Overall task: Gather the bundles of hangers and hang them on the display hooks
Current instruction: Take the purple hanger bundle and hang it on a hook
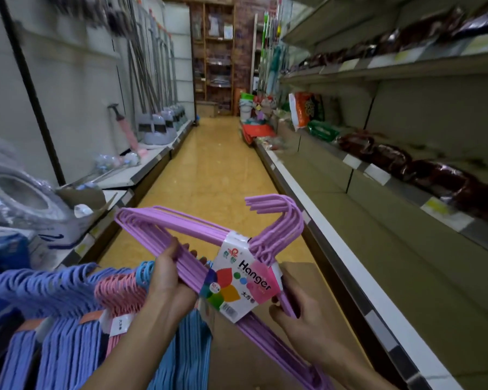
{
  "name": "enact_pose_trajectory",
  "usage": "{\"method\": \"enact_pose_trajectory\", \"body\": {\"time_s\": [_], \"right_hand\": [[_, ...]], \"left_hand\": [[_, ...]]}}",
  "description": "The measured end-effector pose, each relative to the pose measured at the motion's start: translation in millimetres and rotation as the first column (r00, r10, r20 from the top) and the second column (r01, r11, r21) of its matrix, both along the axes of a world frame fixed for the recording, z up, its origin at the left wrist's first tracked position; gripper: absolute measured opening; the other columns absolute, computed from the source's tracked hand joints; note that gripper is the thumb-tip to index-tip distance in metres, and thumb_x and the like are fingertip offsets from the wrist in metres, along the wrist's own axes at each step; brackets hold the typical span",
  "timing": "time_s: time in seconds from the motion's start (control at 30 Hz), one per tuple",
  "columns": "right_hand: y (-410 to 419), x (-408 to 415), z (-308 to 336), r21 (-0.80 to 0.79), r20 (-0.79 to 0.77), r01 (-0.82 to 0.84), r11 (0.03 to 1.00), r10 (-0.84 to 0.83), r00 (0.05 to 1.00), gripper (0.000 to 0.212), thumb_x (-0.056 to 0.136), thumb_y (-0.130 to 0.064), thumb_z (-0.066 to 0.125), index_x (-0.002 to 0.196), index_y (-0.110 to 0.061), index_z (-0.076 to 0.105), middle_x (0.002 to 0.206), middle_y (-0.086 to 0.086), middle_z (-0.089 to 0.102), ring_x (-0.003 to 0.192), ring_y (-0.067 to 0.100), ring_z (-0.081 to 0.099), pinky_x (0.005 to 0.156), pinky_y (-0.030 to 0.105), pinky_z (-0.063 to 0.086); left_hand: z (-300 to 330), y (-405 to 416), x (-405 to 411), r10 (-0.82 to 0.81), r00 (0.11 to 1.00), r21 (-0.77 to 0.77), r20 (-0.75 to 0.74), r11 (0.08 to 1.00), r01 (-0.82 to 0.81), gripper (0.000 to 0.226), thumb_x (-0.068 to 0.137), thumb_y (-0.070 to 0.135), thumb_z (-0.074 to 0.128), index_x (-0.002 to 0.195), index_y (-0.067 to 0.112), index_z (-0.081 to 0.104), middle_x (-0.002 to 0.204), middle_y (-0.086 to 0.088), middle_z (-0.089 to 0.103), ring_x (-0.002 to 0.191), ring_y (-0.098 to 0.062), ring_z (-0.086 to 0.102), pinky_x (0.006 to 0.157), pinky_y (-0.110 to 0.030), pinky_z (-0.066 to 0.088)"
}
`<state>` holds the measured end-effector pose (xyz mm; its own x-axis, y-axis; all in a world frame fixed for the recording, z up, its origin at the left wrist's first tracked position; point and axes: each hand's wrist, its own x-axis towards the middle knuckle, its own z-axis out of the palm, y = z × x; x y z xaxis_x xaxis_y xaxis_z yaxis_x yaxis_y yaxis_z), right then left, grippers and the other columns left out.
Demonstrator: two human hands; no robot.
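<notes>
Both hands grip the purple hanger bundle (237,266), left hand (168,277) curled on its bars, right hand (290,308) pinching beneath the label; it seems light, stiff, best held near the hooks.

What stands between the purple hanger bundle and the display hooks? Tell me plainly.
No display hook shows clearly in this view, so the path cannot be judged. The purple hanger bundle is held by the left hand and right hand, above the bundles already hanging at lower left.
</notes>
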<state>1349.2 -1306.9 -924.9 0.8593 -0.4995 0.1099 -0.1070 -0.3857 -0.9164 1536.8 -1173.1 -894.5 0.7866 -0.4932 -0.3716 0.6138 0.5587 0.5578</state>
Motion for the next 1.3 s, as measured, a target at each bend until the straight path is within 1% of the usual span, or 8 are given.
{"method": "enact_pose_trajectory", "body": {"time_s": [0.13, 0.33, 0.43, 0.77, 0.93, 1.03, 1.23, 1.3], "right_hand": [[13.4, 9.1, 48.5, -0.085, 0.078, -0.021, 0.996, 0.028, 0.997, 0.052, 0.102, -0.015, 0.053, 0.13, -0.055, 0.035, 0.105, -0.034, 0.056, 0.1, -0.028, 0.05, 0.075, -0.001, 0.043], [17.7, 47.4, 148.0, -0.231, 0.185, 0.068, 0.971, -0.025, 0.982, 0.044, 0.101, -0.018, 0.048, 0.129, -0.051, 0.048, 0.115, -0.016, 0.066, 0.108, 0.004, 0.061, 0.091, 0.041, 0.056], [19.8, 64.5, 217.2, -0.247, 0.178, 0.048, 0.968, -0.003, 0.984, 0.043, 0.098, -0.013, 0.049, 0.126, -0.046, 0.051, 0.108, -0.012, 0.068, 0.101, 0.009, 0.063, 0.088, 0.044, 0.057], [47.4, 90.2, 523.4, -0.288, 0.21, 0.041, 0.957, 0.022, 0.977, 0.019, 0.095, -0.022, 0.054, 0.11, -0.032, 0.061, 0.09, -0.009, 0.069, 0.08, 0.013, 0.063, 0.072, 0.044, 0.055], [61.2, 96.2, 691.9, -0.325, 0.266, 0.043, 0.945, 0.047, 0.963, 0.003, 0.095, -0.029, 0.058, 0.096, -0.029, 0.062, 0.078, -0.009, 0.067, 0.069, 0.01, 0.059, 0.062, 0.034, 0.05], [70.9, 98.4, 787.6, -0.336, 0.31, 0.063, 0.94, 0.047, 0.95, 0.019, 0.096, -0.026, 0.06, 0.078, -0.03, 0.056, 0.064, -0.018, 0.061, 0.056, 0.003, 0.05, 0.048, 0.016, 0.035], [89.2, 105.7, 944.5, -0.37, 0.331, 0.124, 0.921, 0.006, 0.943, 0.011, 0.095, -0.02, 0.057, 0.088, -0.028, 0.06, 0.076, -0.008, 0.062, 0.066, 0.011, 0.056, 0.051, 0.017, 0.041], [93.9, 106.5, 983.8, -0.366, 0.314, 0.14, 0.92, -0.02, 0.949, 0.01, 0.092, -0.022, 0.056, 0.088, -0.03, 0.059, 0.081, -0.005, 0.065, 0.074, 0.02, 0.061, 0.063, 0.033, 0.051]], "left_hand": [[52.7, 14.0, -4.1, 0.056, 0.993, -0.028, 0.102, 0.998, -0.053, 0.028, 0.098, 0.039, 0.054, 0.099, 0.011, 0.057, 0.102, -0.009, 0.062, 0.099, -0.026, 0.06, 0.1, -0.049, 0.044], [179.8, 26.5, 3.6, 0.142, 0.964, -0.08, 0.227, 0.989, -0.127, 0.034, 0.096, 0.034, 0.055, 0.066, 0.018, 0.054, 0.068, 0.0, 0.047, 0.055, -0.013, 0.045, 0.06, -0.027, 0.038], [253.7, 37.7, 9.0, 0.2, 0.956, -0.1, 0.213, 0.978, -0.182, 0.044, 0.094, 0.032, 0.057, 0.053, 0.019, 0.062, 0.058, 0.005, 0.045, 0.052, -0.01, 0.043, 0.057, -0.025, 0.036], [550.1, 80.2, 18.5, 0.296, 0.928, -0.158, 0.228, 0.951, -0.265, 0.028, 0.096, 0.022, 0.048, 0.068, 0.019, 0.043, 0.05, 0.005, 0.04, 0.035, -0.008, 0.042, 0.04, -0.014, 0.036], [715.2, 98.6, 24.2, 0.358, 0.896, -0.17, 0.263, 0.931, -0.323, 0.02, 0.09, 0.025, 0.056, 0.072, 0.02, 0.049, 0.059, 0.006, 0.045, 0.043, -0.009, 0.046, 0.044, -0.016, 0.042], [813.5, 107.4, 19.5, 0.361, 0.885, -0.189, 0.295, 0.93, -0.316, 0.023, 0.091, 0.025, 0.056, 0.07, 0.021, 0.047, 0.054, 0.006, 0.047, 0.044, -0.01, 0.048, 0.043, -0.015, 0.043], [975.8, 128.4, 4.0, 0.367, 0.859, -0.177, 0.358, 0.93, -0.323, 0.024, 0.094, 0.023, 0.055, 0.073, 0.019, 0.044, 0.063, 0.003, 0.047, 0.057, -0.013, 0.049, 0.057, -0.023, 0.047], [1012.7, 137.3, -8.7, 0.361, 0.851, -0.175, 0.381, 0.932, -0.317, 0.023, 0.094, 0.024, 0.055, 0.075, 0.018, 0.044, 0.069, 0.002, 0.045, 0.064, -0.013, 0.047, 0.063, -0.026, 0.047]]}}
